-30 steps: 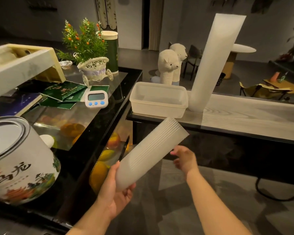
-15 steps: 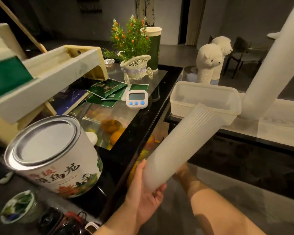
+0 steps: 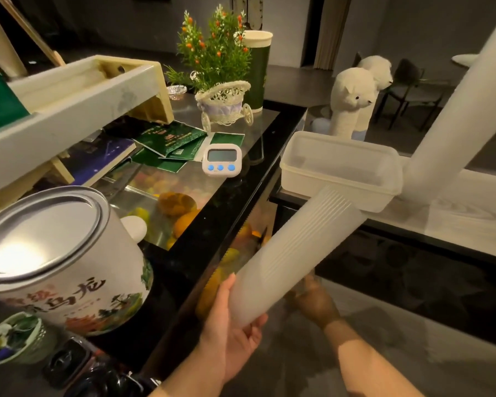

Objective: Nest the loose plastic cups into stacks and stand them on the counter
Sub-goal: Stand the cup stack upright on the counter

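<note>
In my left hand (image 3: 229,325) I grip the base of a tilted cup stack (image 3: 292,253); beneath it my right hand (image 3: 315,302) sits shadowed, its grip unclear to me.

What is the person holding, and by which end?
The left hand grips a tilted cup stack by its lower, narrow end. The right hand is partly hidden behind the stack; whether it holds anything cannot be told.

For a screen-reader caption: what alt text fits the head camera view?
A left hand holds a tilted stack of nested plastic cups while the right hand is partly hidden behind it. Beyond, a taller cup stack stands on the counter beside a plastic tub.
</note>
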Motion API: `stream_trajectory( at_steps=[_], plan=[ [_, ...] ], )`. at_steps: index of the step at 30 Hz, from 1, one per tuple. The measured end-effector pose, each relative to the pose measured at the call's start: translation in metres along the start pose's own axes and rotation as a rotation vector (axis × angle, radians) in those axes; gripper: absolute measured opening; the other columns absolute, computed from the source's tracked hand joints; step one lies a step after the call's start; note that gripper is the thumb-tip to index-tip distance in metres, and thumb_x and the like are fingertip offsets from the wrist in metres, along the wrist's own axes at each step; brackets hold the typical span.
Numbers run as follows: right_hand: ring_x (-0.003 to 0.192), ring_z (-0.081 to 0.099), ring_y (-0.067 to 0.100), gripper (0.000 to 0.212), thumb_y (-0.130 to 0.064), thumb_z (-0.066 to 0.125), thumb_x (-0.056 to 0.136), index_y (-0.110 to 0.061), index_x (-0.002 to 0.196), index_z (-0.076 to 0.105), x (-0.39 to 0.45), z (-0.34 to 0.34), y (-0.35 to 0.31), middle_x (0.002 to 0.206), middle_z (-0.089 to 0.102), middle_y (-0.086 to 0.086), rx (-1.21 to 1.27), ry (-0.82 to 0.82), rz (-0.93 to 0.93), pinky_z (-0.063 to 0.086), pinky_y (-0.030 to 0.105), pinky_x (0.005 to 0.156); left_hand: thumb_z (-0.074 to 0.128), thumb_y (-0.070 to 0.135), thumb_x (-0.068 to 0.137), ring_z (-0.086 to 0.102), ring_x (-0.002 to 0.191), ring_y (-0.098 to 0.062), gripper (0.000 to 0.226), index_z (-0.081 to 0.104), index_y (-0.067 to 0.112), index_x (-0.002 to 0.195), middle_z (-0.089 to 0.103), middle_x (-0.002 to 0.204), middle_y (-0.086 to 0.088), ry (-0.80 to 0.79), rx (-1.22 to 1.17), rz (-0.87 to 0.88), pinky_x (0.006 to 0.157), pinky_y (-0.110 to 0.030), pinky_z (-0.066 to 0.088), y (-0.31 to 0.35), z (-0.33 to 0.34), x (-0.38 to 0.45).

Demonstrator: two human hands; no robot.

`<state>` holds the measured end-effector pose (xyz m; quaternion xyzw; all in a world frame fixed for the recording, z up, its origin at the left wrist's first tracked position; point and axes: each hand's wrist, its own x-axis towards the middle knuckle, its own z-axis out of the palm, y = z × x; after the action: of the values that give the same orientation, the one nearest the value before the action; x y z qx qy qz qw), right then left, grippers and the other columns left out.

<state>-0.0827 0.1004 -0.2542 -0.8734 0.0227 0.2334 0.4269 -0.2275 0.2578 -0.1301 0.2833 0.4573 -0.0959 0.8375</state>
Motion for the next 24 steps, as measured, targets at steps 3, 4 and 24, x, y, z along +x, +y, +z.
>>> stream_trajectory(
  at_steps=[3, 4, 24],
  plan=[
    [0.102, 0.058, 0.024, 0.026, -0.019, 0.070, 0.088, -0.022, 0.108, 0.053, -0.019, -0.038, 0.021, 0.103, 0.057, -0.002, 0.014, 0.074, -0.004, 0.045, 0.028, 0.085, 0.071, 0.058, 0.076, 0.063, 0.076, -0.028, 0.063, 0.056, 0.011, 0.115, 0.064, 0.109, -0.022, 0.020, 0.017, 0.005, 0.059, -0.031, 0.046, -0.005, -0.003, 0.007],
    [0.099, 0.058, 0.026, 0.015, -0.017, 0.067, 0.090, -0.022, 0.097, 0.054, -0.027, -0.049, 0.022, 0.095, 0.058, -0.001, 0.151, 0.112, 0.019, 0.043, 0.029, 0.082, 0.070, 0.058, 0.077, 0.062, 0.074, -0.028, 0.061, 0.057, 0.010, 0.114, 0.064, 0.107, -0.022, 0.029, 0.029, 0.008, 0.059, -0.031, 0.046, -0.007, -0.004, 0.010],
    [0.124, 0.048, -0.004, 0.050, -0.056, 0.043, 0.093, -0.033, 0.136, 0.054, -0.122, -0.139, -0.031, 0.134, 0.055, -0.019, 0.293, 0.111, -0.332, 0.038, 0.010, 0.092, 0.069, 0.052, 0.083, 0.063, 0.075, -0.033, 0.050, 0.057, 0.011, 0.109, 0.065, 0.103, -0.024, 0.070, 0.177, -0.013, 0.065, -0.037, 0.051, -0.026, -0.018, 0.031]
  ],
)
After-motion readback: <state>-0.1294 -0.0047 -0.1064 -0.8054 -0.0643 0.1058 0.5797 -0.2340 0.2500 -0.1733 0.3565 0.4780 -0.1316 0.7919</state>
